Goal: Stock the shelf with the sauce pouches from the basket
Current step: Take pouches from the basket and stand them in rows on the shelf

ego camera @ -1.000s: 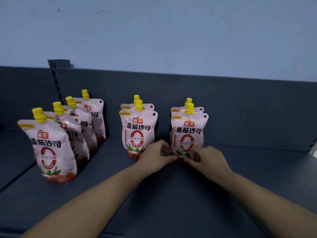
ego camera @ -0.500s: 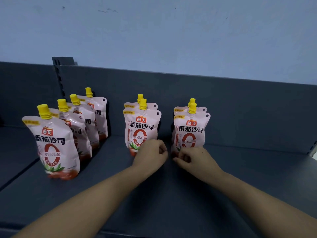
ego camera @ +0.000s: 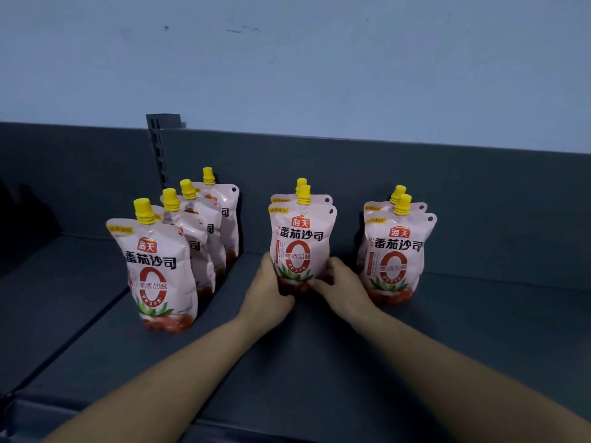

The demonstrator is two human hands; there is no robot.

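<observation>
The dark grey shelf [ego camera: 319, 362] carries upright sauce pouches with yellow caps. The middle pouch [ego camera: 302, 244] stands directly in front of another. To its left a row of four pouches [ego camera: 158, 270] runs back, and to its right stands a pair of pouches [ego camera: 396, 254]. The left hand [ego camera: 268, 292] and right hand [ego camera: 342, 289] grasp the middle pouch's base from either side.

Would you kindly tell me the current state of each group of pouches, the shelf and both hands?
left hand: grips the middle front pouch at its lower left.
right hand: grips its lower right.
middle front pouch: upright, held at its base.
middle rear pouch: upright, close behind it.
left row of pouches: four, upright, untouched.
right pair of pouches: upright, untouched.
shelf: holds three rows of pouches.
</observation>
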